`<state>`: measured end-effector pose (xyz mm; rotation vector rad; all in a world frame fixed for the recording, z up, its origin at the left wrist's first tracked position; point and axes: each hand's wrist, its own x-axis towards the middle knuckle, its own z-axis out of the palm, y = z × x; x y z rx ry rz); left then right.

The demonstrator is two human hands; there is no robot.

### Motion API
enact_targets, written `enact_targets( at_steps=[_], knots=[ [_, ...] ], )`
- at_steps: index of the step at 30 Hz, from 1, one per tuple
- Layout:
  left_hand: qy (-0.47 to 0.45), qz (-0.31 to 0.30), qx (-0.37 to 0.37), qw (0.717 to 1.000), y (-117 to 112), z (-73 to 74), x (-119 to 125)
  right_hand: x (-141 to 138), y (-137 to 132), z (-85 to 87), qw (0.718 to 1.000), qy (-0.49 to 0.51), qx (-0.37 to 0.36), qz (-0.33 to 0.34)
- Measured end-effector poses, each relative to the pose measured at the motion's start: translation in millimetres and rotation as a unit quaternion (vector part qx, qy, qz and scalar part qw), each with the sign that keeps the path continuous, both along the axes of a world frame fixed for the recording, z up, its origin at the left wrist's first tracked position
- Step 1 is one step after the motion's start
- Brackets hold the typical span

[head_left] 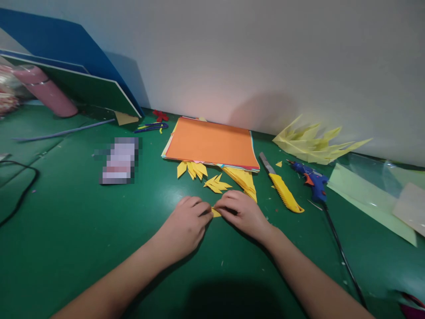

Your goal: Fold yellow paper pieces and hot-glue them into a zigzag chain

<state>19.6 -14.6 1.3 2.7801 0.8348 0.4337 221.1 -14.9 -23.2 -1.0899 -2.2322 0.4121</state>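
Between my two hands lies a small piece of yellow paper (216,212), low on the green table. My left hand (191,221) is closed, its fingertips pinching the paper's left side. From the other side, my right hand (244,213) presses thumb and fingers together on the paper's upper right edge. Much of the paper is hidden under the fingers. Just beyond are pointed yellow paper cutouts (217,183), another fanned cluster of yellow pieces (191,170) and a stack of yellow triangles (244,179).
Behind the cutouts sits a stack of coloured paper topped with orange (214,141). To the right are a yellow utility knife (285,192), blade exposed, a blue glue gun (312,179) with its cord and a pale yellow folded-paper shape (312,144). A pixelated phone-like object (120,160) lies left.
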Motion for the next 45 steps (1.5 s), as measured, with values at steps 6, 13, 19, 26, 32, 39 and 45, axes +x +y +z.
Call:
enact_targets(
  at_steps=[6,13,19,26,32,39,45],
  knots=[
    [-0.002,0.006,-0.003,1.0,1,1.2,0,2,0,2.6,0.998,-0.065,0.006,0.019],
    [0.002,0.011,-0.001,1.0,0,2.6,0,3,0,3.3,0.994,-0.101,0.011,0.037],
    [0.013,0.011,0.006,1.0,0,4.1,1,2,-1,5.6,0.99,-0.13,0.022,0.04],
    [0.009,0.01,0.004,1.0,-1,2.5,1,1,-2,6.3,0.991,-0.126,0.022,0.03],
    [-0.006,0.016,-0.025,1.0,1,2.1,-2,0,-3,7.0,0.991,-0.128,0.01,0.026],
    [-0.002,0.021,-0.037,0.999,2,2.8,-2,1,-2,8.1,0.992,-0.124,0.001,0.03],
    [0.015,0.026,-0.054,0.998,3,4.7,0,1,-3,11.1,0.994,-0.102,0.006,0.04]
  ],
)
